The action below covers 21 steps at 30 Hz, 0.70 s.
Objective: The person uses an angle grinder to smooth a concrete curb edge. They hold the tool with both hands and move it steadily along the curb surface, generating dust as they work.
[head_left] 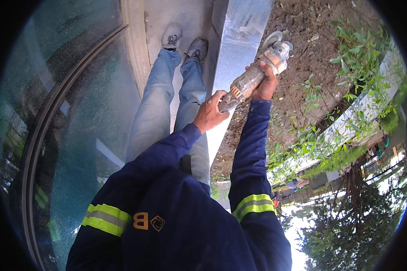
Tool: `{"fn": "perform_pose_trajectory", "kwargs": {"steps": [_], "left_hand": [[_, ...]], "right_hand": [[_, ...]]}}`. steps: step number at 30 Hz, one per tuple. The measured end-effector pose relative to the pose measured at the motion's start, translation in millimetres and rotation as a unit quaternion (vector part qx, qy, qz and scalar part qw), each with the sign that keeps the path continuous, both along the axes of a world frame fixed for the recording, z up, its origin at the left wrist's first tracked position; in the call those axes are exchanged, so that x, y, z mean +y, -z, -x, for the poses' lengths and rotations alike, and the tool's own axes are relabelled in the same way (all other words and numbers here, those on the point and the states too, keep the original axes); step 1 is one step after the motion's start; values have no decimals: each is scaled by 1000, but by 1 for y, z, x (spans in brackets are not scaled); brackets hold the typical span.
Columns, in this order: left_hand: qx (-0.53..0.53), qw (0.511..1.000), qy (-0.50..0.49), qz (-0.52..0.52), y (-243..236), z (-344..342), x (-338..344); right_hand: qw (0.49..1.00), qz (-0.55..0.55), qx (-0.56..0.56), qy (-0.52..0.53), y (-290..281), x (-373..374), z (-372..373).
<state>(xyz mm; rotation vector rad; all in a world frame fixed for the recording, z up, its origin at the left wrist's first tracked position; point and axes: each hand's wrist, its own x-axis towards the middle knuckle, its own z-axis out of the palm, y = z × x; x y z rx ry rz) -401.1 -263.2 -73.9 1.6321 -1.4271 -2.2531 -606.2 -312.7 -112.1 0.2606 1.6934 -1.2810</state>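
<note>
Orange grinder [248, 84], left hand [210, 113] behind, right hand [265, 86] forward, both gripping

Grinder casing [249, 83]: scuffed, matt, probably plastic. Ledge [238, 56]: smooth, glossy. Sleeve [252, 149]: matt cloth. Soil [298, 58]: rough.

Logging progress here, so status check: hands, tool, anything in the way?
Left hand gripping rear of angle grinder; right hand around its body. Head end against soil in view, beside ledge. Leafy branches rightward, apparently not touching.
</note>
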Motion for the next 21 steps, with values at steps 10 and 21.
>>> {"fn": "perform_pose_trajectory", "kwargs": {"steps": [10, 21], "left_hand": [[103, 984, -23, -144, -11, -25, -22], [118, 950, -153, -244, 16, -26, -6]], "right_hand": [[999, -24, 7, 36, -6, 14, -10], [999, 10, 39, 11, -6, 4, -27]]}}
